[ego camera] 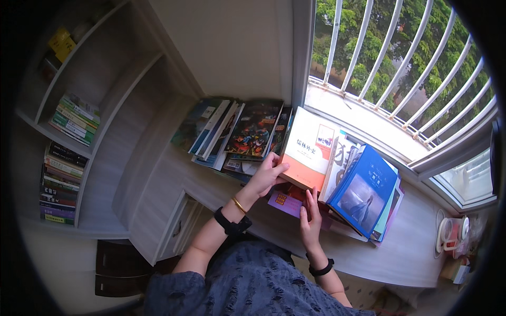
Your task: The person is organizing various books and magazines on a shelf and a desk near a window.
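Note:
My left hand grips the lower left corner of a paperback book with a white and orange cover, thumb on top. The fingers of my right hand rest against that book's lower edge. Right beside it lies a blue-covered book with a figure in a long dress on its front, tilted on other books. Between the two, a book with large dark characters shows partly. Below the paperback, a purple printed item sticks out, mostly covered.
Several magazines and books are piled on the pale desk at left. A shelf unit holds stacked books. Behind the desk is a window with white bars. A clear plastic container stands at the far right.

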{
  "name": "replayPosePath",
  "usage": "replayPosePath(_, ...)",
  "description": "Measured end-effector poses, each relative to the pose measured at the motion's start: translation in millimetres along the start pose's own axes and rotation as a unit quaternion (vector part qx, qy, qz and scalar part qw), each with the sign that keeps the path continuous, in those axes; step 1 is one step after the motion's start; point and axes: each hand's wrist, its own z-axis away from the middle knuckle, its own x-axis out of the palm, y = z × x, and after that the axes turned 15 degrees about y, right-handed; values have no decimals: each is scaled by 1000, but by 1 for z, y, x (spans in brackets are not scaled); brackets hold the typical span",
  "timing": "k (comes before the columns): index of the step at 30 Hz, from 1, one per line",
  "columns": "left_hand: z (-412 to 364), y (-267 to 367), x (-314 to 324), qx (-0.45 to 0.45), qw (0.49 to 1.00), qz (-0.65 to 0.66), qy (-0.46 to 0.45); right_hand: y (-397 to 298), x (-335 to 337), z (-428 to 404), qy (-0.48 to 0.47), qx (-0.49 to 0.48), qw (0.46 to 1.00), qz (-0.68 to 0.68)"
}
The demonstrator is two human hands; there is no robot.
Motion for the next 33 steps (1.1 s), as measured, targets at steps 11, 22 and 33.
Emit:
replayPosePath(11, 46, 18, -29, 346, 916, -187, 82, -13, 37, 14, -103, 79, 988, -89)
replayPosePath(22, 98, 44, -142, 426, 884, -85, 172, -77, 145, 30, -241, 171, 944, -149)
replayPosePath(33, 171, 109, -298, 494, 805, -133, 301, -119, 325, 77, -409, 207, 857, -237)
